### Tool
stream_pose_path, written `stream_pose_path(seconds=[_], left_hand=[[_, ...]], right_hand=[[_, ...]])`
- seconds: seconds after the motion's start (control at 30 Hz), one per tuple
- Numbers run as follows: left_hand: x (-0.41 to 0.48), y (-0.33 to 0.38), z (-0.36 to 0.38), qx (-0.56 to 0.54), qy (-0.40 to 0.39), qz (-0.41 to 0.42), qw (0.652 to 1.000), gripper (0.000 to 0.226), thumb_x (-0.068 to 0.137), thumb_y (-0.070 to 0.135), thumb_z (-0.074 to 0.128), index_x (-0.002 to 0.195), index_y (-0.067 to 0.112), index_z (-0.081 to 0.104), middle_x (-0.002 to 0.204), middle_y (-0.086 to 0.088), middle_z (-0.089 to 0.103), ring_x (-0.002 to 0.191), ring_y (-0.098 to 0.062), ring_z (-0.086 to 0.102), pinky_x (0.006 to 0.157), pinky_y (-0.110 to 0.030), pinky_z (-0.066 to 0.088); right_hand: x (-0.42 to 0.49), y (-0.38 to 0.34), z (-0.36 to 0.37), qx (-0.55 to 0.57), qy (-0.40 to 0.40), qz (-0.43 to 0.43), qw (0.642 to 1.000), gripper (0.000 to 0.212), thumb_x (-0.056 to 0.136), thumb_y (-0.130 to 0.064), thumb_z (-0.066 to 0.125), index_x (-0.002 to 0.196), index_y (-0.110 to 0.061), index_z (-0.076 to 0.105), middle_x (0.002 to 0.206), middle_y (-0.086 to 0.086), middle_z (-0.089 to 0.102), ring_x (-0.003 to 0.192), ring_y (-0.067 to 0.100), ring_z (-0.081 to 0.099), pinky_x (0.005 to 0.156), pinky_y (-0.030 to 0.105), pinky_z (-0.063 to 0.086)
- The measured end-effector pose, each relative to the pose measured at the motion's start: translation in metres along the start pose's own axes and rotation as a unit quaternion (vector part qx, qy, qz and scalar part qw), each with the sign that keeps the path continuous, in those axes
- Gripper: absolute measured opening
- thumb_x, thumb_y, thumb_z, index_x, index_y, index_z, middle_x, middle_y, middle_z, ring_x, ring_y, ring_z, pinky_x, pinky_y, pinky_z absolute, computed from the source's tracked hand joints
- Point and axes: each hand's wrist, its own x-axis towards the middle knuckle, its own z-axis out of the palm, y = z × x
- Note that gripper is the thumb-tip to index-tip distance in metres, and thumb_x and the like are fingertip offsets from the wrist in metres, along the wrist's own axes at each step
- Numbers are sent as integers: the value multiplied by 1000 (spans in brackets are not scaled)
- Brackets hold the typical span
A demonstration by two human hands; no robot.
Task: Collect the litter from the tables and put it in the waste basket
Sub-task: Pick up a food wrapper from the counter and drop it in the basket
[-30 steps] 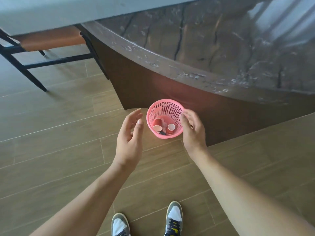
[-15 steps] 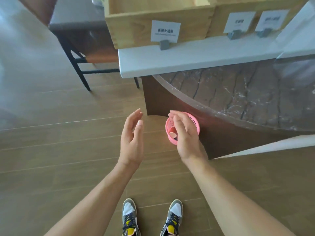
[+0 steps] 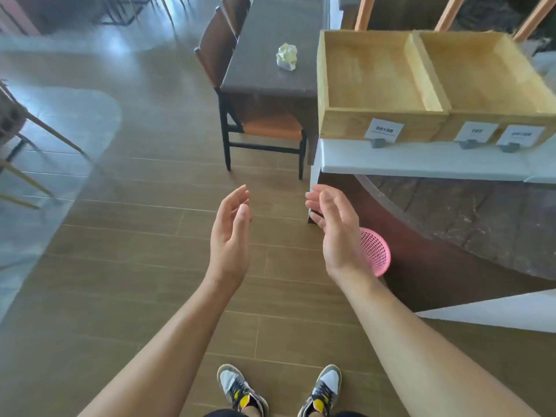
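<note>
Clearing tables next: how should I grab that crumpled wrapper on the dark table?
Pinch the crumpled wrapper by its raised top folds from above, reaching over the near end of the table. It's a loose upright clump without flat sides, and a chair crowds the left edge.

The basket (image 3: 377, 251) is pink plastic, an open mesh with a slight shine. The floor (image 3: 126, 260) is wood-grain plank, smooth, with a soft sheen in the light. The crates (image 3: 370, 76) are pale bare wood, matt. The shelf (image 3: 421, 165) under them is white and smooth. The counter (image 3: 469, 218) looks like dark veined stone, polished. The table (image 3: 261, 79) top is dark and matt. The wrapper (image 3: 286, 57) on it is crumpled clear plastic, glinting. The chair (image 3: 270, 129) has a black metal-looking frame and an orange leather-like seat. The labels (image 3: 383, 131) look like white card.
</note>
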Motion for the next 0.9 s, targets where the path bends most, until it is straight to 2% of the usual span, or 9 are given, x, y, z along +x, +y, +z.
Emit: stream_pose_path(seconds=[0.13,0.27,0.4,0.63,0.9], left_hand=[[10,40,-59,-9,22,28,999,50,97,54,46,140,32,61,138,13,66,132,-5,60,114,-49,50],[22,81,-113,-28,23,52,998,37,102,41,47,135,35,62,133,16,68,129,-3,61,115,-50,48],[39,117,-156,-43,30,80,995,35,102,38,46,133,34,62,135,10,67,131,-9,61,115,-50,49],[75,150,-193,-71,53,110,990,37,101,37,46,133,27,61,139,3,65,132,-12,61,108,-41,53],[148,149,-188,-74,52,124,988,32,102,35,46,129,33,63,137,4,67,130,-11,63,106,-41,55]], right_hand=[[-5,-41,58,4,-13,-32,999,42,101,-51,50,123,-22,70,113,-6,74,110,14,70,104,47,56],[-4,-76,105,43,-18,-57,997,29,99,-51,53,112,-34,73,111,-2,75,105,15,70,99,47,59],[2,-109,145,58,-12,-82,995,28,98,-49,53,111,-35,73,112,4,74,104,16,71,93,40,60],[26,-146,194,74,-20,-118,990,29,102,-47,51,115,-31,71,110,4,75,105,17,72,93,37,60],[92,-142,222,102,-5,-117,988,26,99,-45,53,111,-32,72,106,2,74,104,18,70,92,40,60]])
